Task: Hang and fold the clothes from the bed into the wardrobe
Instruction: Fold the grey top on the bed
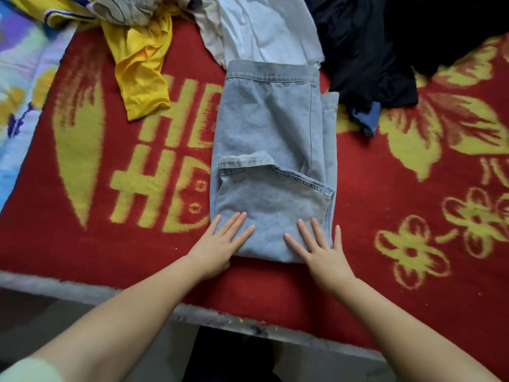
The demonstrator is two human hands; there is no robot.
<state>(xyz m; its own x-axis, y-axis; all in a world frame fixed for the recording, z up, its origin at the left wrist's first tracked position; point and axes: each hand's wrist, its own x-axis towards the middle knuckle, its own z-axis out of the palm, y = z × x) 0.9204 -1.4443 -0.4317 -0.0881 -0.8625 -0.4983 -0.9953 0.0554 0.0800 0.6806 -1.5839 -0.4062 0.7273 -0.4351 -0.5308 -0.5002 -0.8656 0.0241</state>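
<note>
My left hand point(217, 244) lies flat with its fingers straight and a little spread on the near left corner of the folded jeans point(272, 161); my right hand point(322, 249) lies the same way on the near right corner, fingers apart, gripping nothing; the thumb of the left hand is tucked out of sight at the fold's edge. The jeans sit in the middle of the frame on the red blanket point(371, 216) that covers the bed; how many layers are folded under the top one I cannot tell, though a second edge peeps out along the right side. At the top of the frame the other clothes are cut off: a yellow shirt point(143, 75) at upper left, a white garment point(264, 28) touching the far end of the jeans, and a black garment point(385, 51) at upper right, so dark its shape is hard to read; a blue piece point(366, 117) shows beneath it. A pale floral sheet point(24, 78) runs along the left edge.
</note>
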